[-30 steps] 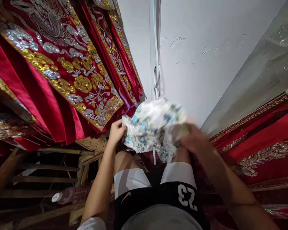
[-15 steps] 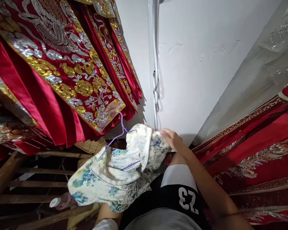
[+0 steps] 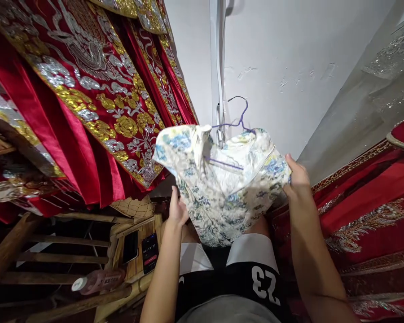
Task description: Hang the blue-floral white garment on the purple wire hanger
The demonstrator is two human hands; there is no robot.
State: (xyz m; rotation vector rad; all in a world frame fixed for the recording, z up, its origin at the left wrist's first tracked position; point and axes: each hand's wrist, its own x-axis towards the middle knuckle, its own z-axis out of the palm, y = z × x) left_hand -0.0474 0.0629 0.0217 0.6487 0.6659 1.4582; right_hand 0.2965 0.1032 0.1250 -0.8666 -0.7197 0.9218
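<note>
A floral top (image 3: 218, 197), white with blue, green and yellow flowers, hangs spread in front of me on a purple wire hanger (image 3: 240, 120). The hanger's hook points up above the neckline, and its lower bar shows inside the opening. My right hand (image 3: 296, 177) is closed on the top's right shoulder edge, thumb in front. At the left edge of the top is my left hand (image 3: 179, 210), its thumb stretched up and apart from the cloth; the other fingers are partly hidden beside the fabric.
Red garments with gold and silver embroidery (image 3: 121, 121) hang at left. More red embroidered cloth (image 3: 366, 220) hangs at right. A wooden bamboo seat (image 3: 134, 264) at lower left bears two phones (image 3: 150, 253); a pink bottle (image 3: 99, 281) lies beside it. A white wall (image 3: 272, 54) stands ahead.
The top has been raised and turned from the lower left to the middle, now spread out. The hanger's hook has come upright. My left hand has emerged from beneath the cloth; my right hand moved right.
</note>
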